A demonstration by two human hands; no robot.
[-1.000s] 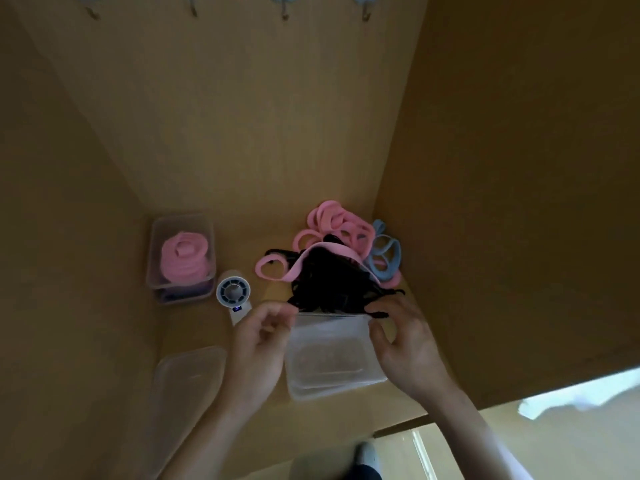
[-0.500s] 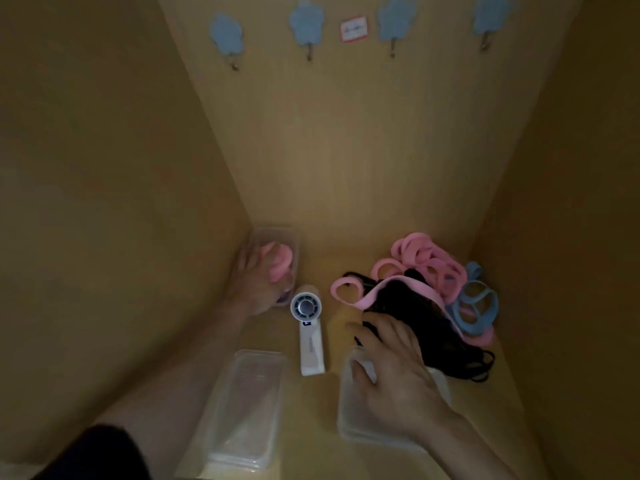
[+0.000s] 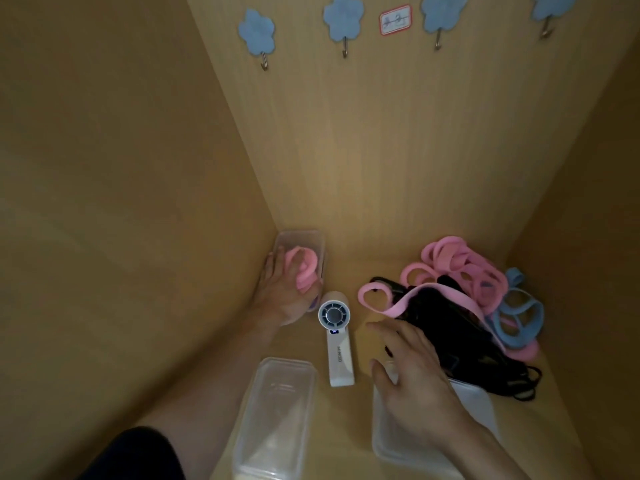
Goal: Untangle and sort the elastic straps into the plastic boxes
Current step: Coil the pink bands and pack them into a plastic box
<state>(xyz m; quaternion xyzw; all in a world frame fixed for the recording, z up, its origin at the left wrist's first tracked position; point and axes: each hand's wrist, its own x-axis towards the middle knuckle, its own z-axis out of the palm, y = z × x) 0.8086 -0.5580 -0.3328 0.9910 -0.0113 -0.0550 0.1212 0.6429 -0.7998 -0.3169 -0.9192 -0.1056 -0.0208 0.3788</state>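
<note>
- Our left hand [image 3: 282, 289] is in the back-left box [image 3: 301, 237], which sits in the back-left corner of the shelf floor [image 3: 360, 271].
- Its fingers and thumb are curled round the pink coil [image 3: 306, 268] inside that box. That reads as a grip, but we cannot tell how tight.
- Our right hand [image 3: 415, 382] is palm down with its fingers spread and nearly straight, holding nothing.
- It sits over the near edge of the black straps [image 3: 460, 327] and the far-left corner of the front-right box [image 3: 398, 455]. We cannot tell whether it touches them or hovers.
- The black straps are a tangled heap right of centre, and their near end spills over the far rim of the front-right box.
- A long pink strap [image 3: 433, 296] is draped across the top of the black heap.
- The loose pink straps [image 3: 460, 265] are piled toward the back-right corner, touching the black heap.
- The blue straps [image 3: 516, 317] lie by the right wall, tangled in with the pink ones.
- The middle box [image 3: 277, 410], clear plastic, is at the front edge, left of the front-right box.
- A white handheld fan [image 3: 337, 341] lies between our two hands, head toward the back.
- On the back wall we see blue flower-shaped hooks [image 3: 343, 19] and a small label [image 3: 395, 19].
</note>
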